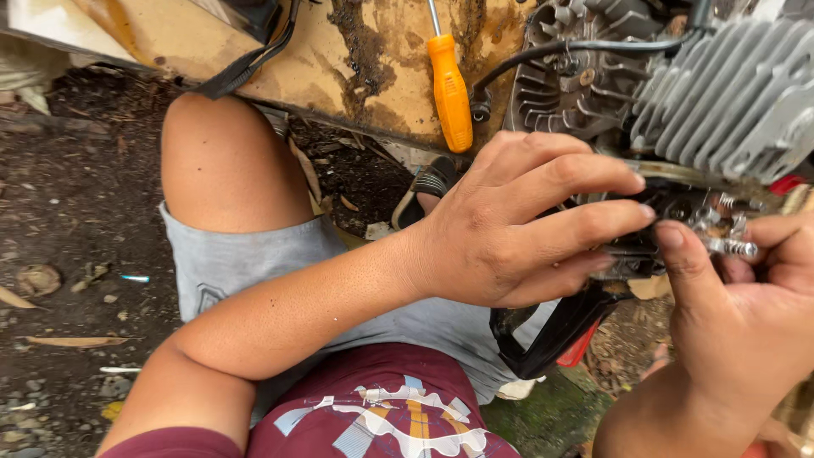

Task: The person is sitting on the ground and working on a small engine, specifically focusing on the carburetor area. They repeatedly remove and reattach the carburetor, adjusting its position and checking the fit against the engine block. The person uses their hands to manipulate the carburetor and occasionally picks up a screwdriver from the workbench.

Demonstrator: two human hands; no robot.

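Observation:
My left hand (517, 225) reaches across from the left and its fingers press on a small dark metal part (670, 225) with springs and screws, set under a grey finned engine (721, 93). My right hand (738, 314) comes up from the lower right; its thumb and fingers pinch the same part at a small silver spring and screw (733, 246). Both hands hide most of that part.
An orange-handled screwdriver (449, 89) lies on a rusty yellow metal deck (339, 59). A black cable (577, 47) runs over the engine. My bare knee (225, 161), grey shorts and a sandalled foot (428, 182) sit above dark soil strewn with leaves.

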